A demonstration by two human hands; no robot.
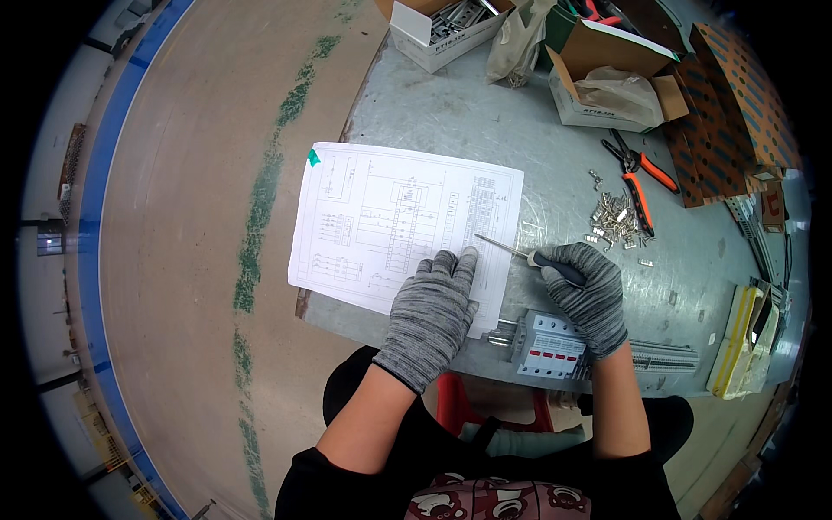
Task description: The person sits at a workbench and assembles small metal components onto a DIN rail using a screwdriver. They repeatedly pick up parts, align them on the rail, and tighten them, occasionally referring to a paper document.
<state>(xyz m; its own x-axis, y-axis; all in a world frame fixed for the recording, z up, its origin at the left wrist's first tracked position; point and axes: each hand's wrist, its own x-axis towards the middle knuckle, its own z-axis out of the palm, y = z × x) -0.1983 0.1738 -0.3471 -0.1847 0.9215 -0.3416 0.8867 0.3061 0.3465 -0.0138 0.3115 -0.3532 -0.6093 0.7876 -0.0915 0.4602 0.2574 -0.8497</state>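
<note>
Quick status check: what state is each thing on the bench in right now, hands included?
Left hand: gloved, flat on the wiring diagram, fingers spread.
Right hand: gloved, closed around the screwdriver.
Screwdriver: tip over the diagram's right edge.
Wiring diagram: lying flat, overhanging the table edge.
Pliers: lying unused, jaws closed.
Cardboard boxes: open.
Rail-mounted breakers: lying on the table under the right wrist.

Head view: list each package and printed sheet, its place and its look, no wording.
White box: table's far edge, open, holds metal parts.
Second white box: far right, flaps open, plastic bag inside.
Patterned carton: right edge, brown with blue dots.
Diagram sheet: table's near left, white, green tab, under the left hand.
</note>
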